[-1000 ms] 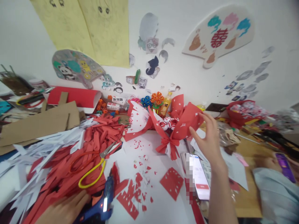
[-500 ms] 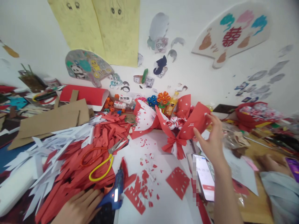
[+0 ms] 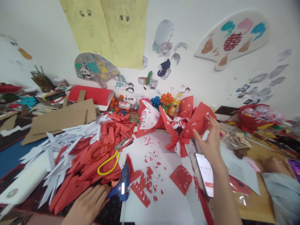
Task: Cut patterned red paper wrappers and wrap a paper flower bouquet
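Note:
My right hand (image 3: 212, 140) grips the right side of a red paper bouquet (image 3: 198, 118), thumb at the front and fingertips at the edge. The wrapper has small white star marks, a gathered red bow (image 3: 178, 143) and red-and-white folded pieces inside. My left hand (image 3: 90, 201) lies flat on the dark tabletop, fingers stretched beside the handle of a blue glue gun (image 3: 122, 184); whether it touches it I cannot tell. Yellow-and-orange-handled scissors (image 3: 114, 153) rest on red paper strips (image 3: 82, 168) above that hand. A white-and-red paper cone (image 3: 150, 115) leans against the bouquet's left.
White sheets (image 3: 164, 206) bear red cut-out paper (image 3: 181, 178) and scraps. A phone (image 3: 205, 175) lies under my right forearm. Cardboard (image 3: 61, 118) and white strips are at left. Another bouquet (image 3: 257, 115) stands right, near another person's sleeve (image 3: 281, 193). The wall rises behind.
The view has swung slightly left, so most of the scene sits further right. My right hand still holds the bouquet, and my left hand stays resting by the glue gun.

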Demonstrator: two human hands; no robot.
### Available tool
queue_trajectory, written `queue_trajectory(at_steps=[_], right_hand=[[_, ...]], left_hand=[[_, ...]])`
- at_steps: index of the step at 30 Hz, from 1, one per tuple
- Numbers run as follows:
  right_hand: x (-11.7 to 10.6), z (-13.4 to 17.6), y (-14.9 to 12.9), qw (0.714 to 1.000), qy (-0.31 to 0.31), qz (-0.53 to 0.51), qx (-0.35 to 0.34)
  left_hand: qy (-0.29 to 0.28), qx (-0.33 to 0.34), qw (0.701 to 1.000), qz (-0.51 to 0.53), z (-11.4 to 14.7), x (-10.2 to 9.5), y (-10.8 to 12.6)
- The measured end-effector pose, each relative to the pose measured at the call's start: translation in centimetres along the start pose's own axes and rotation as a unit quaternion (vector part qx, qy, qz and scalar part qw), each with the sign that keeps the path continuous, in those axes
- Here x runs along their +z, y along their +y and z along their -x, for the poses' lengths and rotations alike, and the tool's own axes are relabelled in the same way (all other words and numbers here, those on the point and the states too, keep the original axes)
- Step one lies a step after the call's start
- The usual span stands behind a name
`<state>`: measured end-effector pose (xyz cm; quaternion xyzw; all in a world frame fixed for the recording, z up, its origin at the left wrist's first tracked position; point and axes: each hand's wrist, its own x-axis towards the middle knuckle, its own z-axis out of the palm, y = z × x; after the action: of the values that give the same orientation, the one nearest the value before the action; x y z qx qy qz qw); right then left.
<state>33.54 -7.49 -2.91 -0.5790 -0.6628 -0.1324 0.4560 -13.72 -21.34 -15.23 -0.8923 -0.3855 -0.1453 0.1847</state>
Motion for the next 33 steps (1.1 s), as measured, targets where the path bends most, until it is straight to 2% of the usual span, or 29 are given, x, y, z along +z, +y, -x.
queue_trajectory(at_steps=[2,4,8,9,10,12,13,15,17,19,23,26,30,33], right_hand=[[-0.4,0.1,-0.5,1.0,0.01,0.006,-0.004],[-0.8,0.3,-1.4,1.0,0.028,0.01,-0.009],[-0.9,2.8,-5.1,0.996,0.091,0.003,0.021],[-0.7,3.9,-6.4,0.997,0.071,-0.014,0.023],[-0.3,5.1,-7.7,0.999,0.004,-0.045,0.009],[0.6,7.7,-10.4,0.978,-0.179,-0.103,-0.007],[1.1,8.9,-11.6,0.961,-0.248,-0.122,0.005],[2.4,10.8,-13.7,0.933,-0.327,-0.154,0.008],[3.9,11.9,-15.4,0.911,-0.377,-0.165,-0.029],[5.6,12.2,-16.6,0.898,-0.406,-0.161,-0.052],[9.8,11.7,-18.1,0.896,-0.415,-0.157,-0.011],[12.7,11.2,-18.5,0.895,-0.419,-0.154,0.017],[14.9,10.3,-18.0,0.88,-0.44,-0.171,0.058],[15.7,9.4,-17.3,0.868,-0.451,-0.195,0.071]], left_hand=[[0.008,0.001,1.0,-0.002,0.4,-0.5,0.2],[0.035,-0.028,0.999,-0.01,1.0,-0.9,0.4],[0.032,-0.067,0.997,-0.03,1.8,-1.1,1.0],[0.026,-0.069,0.997,-0.032,1.8,-1.3,1.2],[0.026,-0.075,0.996,-0.033,1.8,-1.4,1.4],[0.046,-0.095,0.994,-0.031,1.7,-1.7,1.6],[0.056,-0.105,0.993,-0.026,1.7,-1.9,1.7],[0.07,-0.121,0.99,-0.007,1.8,-2.1,1.6],[0.073,-0.14,0.987,0.024,2.3,-2.1,1.5],[0.076,-0.154,0.984,0.054,2.9,-1.8,1.5],[0.084,-0.184,0.975,0.087,3.7,-1.3,1.9],[0.087,-0.166,0.979,0.08,3.2,-1.8,2.1],[0.085,-0.12,0.988,0.05,2.0,-2.3,2.4],[0.056,-0.119,0.99,0.057,1.5,-1.7,2.6]])
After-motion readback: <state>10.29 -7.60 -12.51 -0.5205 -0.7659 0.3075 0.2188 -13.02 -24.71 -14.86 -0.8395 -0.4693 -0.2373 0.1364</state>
